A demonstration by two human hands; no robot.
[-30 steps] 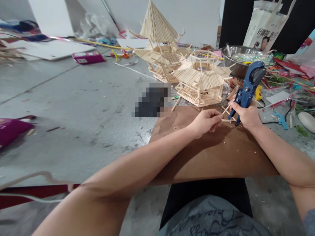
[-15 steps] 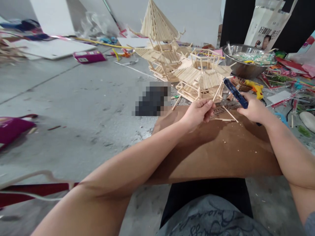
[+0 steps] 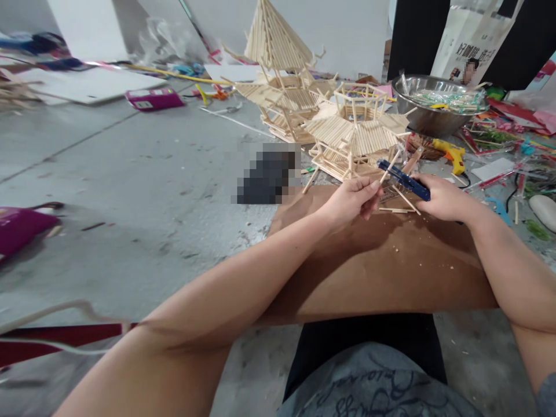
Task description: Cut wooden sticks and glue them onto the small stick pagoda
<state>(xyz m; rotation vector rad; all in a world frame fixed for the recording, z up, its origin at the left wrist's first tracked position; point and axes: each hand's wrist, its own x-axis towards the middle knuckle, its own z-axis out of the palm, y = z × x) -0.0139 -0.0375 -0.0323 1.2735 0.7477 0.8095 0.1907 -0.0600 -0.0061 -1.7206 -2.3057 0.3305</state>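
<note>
A thin wooden stick [image 3: 391,167] is pinched between the thumb and fingers of my left hand [image 3: 358,196], slanting up to the right. My right hand [image 3: 441,196] is wrapped around a blue plier-like hand tool [image 3: 406,180]. Its front end lies at the stick, a little beyond my left fingertips; whether it grips the stick I cannot tell. Below both hands, several cut sticks [image 3: 406,200] and a clear ruler [image 3: 386,198] rest on a brown board [image 3: 373,272]. Just behind stands a low stick-built pavilion model [image 3: 354,139], its near base partly hidden by my left hand.
A taller stick tower [image 3: 282,43] with a pointed roof stands behind the pavilion. To the right are a metal bowl [image 3: 434,113] of sticks, a yellow glue gun [image 3: 454,156] and scattered craft scraps. Purple packets [image 3: 154,98] lie on the grey floor [image 3: 152,202] at left.
My right hand has tilted the blue tool lower and moved its front end leftward onto the stick. My left hand has shifted only slightly, still holding the stick.
</note>
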